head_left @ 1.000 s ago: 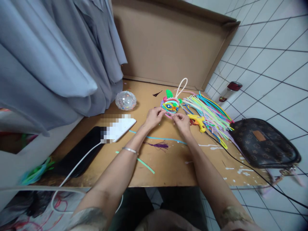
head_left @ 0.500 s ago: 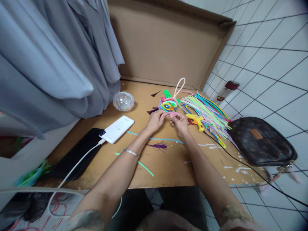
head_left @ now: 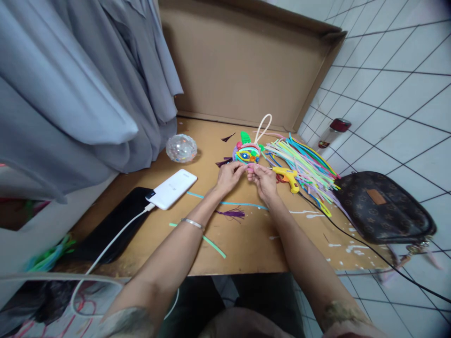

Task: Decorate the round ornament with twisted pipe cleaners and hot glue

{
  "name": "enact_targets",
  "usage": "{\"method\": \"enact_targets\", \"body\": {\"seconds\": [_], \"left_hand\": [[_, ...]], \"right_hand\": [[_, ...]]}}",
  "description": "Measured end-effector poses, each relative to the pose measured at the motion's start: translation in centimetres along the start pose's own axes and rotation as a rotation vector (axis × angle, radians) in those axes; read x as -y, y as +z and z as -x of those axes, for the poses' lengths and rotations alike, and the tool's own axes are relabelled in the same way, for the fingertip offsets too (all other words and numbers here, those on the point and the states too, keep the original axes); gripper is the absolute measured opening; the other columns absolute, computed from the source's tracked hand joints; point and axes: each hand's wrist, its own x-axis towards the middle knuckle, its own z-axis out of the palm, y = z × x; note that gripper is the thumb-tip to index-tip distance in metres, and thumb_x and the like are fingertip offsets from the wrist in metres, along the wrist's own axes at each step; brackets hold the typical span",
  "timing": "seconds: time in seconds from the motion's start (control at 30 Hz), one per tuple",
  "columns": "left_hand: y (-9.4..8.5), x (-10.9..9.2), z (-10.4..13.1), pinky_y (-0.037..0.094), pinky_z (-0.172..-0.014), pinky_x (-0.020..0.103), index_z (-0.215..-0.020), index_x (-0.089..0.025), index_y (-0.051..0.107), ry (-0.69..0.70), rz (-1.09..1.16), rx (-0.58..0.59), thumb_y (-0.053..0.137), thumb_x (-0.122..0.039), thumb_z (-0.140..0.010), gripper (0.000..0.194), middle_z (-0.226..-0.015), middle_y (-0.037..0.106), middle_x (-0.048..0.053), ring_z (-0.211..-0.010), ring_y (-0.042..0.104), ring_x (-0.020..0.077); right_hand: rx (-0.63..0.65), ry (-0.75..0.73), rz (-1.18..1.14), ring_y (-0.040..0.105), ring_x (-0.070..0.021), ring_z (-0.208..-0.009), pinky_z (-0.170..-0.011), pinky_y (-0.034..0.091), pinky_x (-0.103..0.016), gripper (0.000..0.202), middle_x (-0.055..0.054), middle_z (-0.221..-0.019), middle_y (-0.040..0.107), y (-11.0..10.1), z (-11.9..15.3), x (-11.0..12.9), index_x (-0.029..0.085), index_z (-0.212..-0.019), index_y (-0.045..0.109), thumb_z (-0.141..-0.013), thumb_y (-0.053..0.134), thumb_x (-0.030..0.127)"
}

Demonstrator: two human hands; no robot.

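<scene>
My left hand (head_left: 230,173) and my right hand (head_left: 263,179) meet over the middle of the table, fingertips pinched. Between them is a small pink pipe cleaner (head_left: 251,166), mostly hidden by the fingers. Just behind stands a colourful craft figure (head_left: 246,153) with an eye, a green leaf shape and a cream loop (head_left: 265,126) on top. A yellow glue gun (head_left: 287,178) lies right of my right hand, its nozzle towards the fingers. Below my hands a blue pipe cleaner (head_left: 239,203) and a purple tassel (head_left: 232,213) lie on the table.
A bundle of pipe cleaners (head_left: 299,162) lies to the right, beside a brown patterned bag (head_left: 385,206). On the left are a clear faceted bowl (head_left: 181,148), a white phone (head_left: 172,188) with a cable and a black case (head_left: 112,227). Cardboard (head_left: 243,61) stands behind.
My right fingers have closed further around the pink pipe cleaner, so less of it shows. Both hands stay in nearly the same place.
</scene>
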Motion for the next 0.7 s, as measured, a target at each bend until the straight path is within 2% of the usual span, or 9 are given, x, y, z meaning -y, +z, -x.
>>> {"method": "enact_targets", "body": {"seconds": [0.2, 0.4, 0.57, 0.7], "left_hand": [[0.0, 0.3, -0.1, 0.046, -0.071, 0.027, -0.090, -0.015, 0.075, 0.008, 0.031, 0.025, 0.056, -0.041, -0.092, 0.032, -0.080, 0.074, 0.004, -0.071, 0.060, 0.0156], [-0.5, 0.0, -0.3, 0.043, -0.068, 0.028, -0.074, -0.017, 0.068, 0.011, -0.004, -0.062, 0.060, -0.038, -0.088, 0.027, -0.068, 0.064, 0.002, -0.066, 0.051, 0.0147], [-1.1, -0.3, -0.2, 0.037, -0.061, 0.027, -0.072, -0.018, 0.064, 0.015, -0.027, -0.045, 0.059, -0.041, -0.087, 0.027, -0.059, 0.051, -0.002, -0.059, 0.042, 0.0133], [-1.6, -0.1, -0.4, 0.036, -0.060, 0.027, -0.073, -0.018, 0.067, 0.005, -0.058, -0.059, 0.061, -0.042, -0.086, 0.028, -0.059, 0.052, -0.001, -0.061, 0.044, 0.0136]], "right_hand": [[0.005, -0.046, 0.016, 0.061, -0.0112, -0.056, -0.054, 0.054, -0.025, 0.027, -0.002, -0.068, 0.073, -0.3, -0.3, -0.4, 0.019, -0.080, 0.074, -0.067, 0.082, 0.041], [-0.012, -0.075, 0.029, 0.058, -0.0094, -0.048, -0.049, 0.049, -0.022, 0.032, 0.003, -0.061, 0.069, 0.0, -0.2, -0.9, 0.021, -0.083, 0.070, -0.062, 0.083, 0.040], [-0.013, -0.125, 0.011, 0.056, -0.0085, -0.043, -0.044, 0.045, -0.020, 0.038, 0.006, -0.059, 0.069, 0.5, 0.3, -1.2, 0.023, -0.082, 0.060, -0.059, 0.084, 0.042], [-0.023, -0.165, 0.055, 0.057, -0.0087, -0.043, -0.044, 0.045, -0.020, 0.036, 0.005, -0.059, 0.070, 0.5, 0.4, -1.5, 0.022, -0.084, 0.058, -0.065, 0.081, 0.043]]}}
